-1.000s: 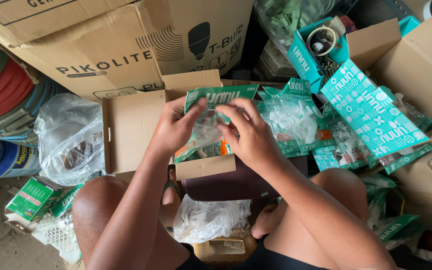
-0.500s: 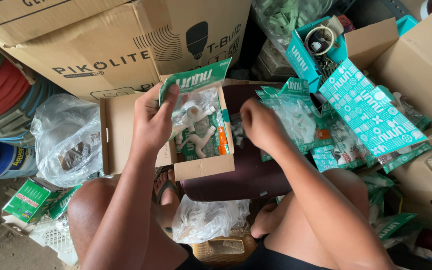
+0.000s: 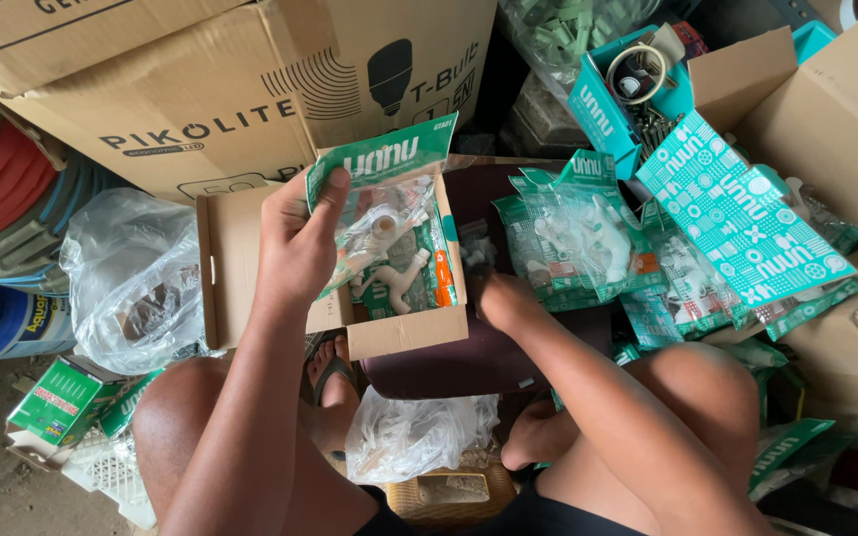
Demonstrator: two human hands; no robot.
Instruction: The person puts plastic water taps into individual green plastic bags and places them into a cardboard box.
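- The left hand is pinching a clear plastic packet with a green card header, thumb lying across the header and fingers closing behind it.
- That packet is standing tilted over the open mouth of a small cardboard box, its lower end sitting inside the box among similar packets with white fittings and orange labels.
- The small box is resting on a dark maroon surface above the person's knees.
- The right hand is lying just beside the box's right wall, knuckles up; its fingers are curling downward, and whether they are closing on anything cannot be told from this angle, though it is possibly touching a packet edge.
- A loose pile of green-and-clear packets is spreading to the right of the hand.
- A teal patterned box flap is leaning over that pile.
- A crumpled clear plastic bag is sitting to the left of the box.
- A large printed carton is standing behind everything.
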